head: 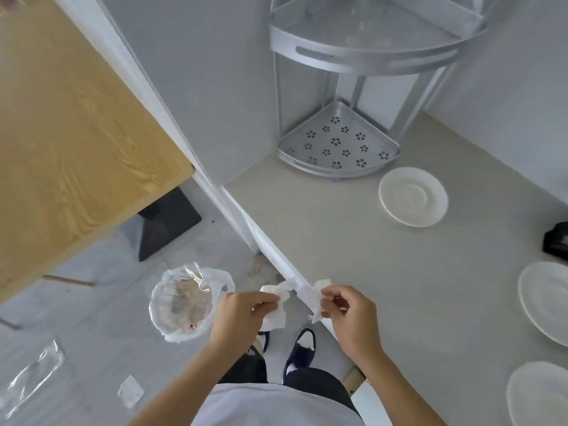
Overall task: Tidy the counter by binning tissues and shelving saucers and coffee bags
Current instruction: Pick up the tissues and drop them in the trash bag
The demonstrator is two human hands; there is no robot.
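My left hand (246, 315) grips a crumpled white tissue (273, 318) just off the counter's left edge. My right hand (347, 312) pinches a second white tissue piece (318, 298) over that edge. A bin lined with a clear plastic bag (184, 302) stands on the floor to the left of my left hand. Three white saucers lie on the grey counter (353, 256): one (413, 196) near the rack, two at the right edge (544, 302) (541, 395). A silver corner shelf rack (338, 146) stands in the far corner, its tiers bare. A dark bag (556, 241) shows at the right edge.
A wooden table (67, 142) with a black base (166, 226) stands left. Clear plastic wrap (30, 376) and a small packet (130, 390) lie on the floor. My shoes (301, 348) are beside the counter edge.
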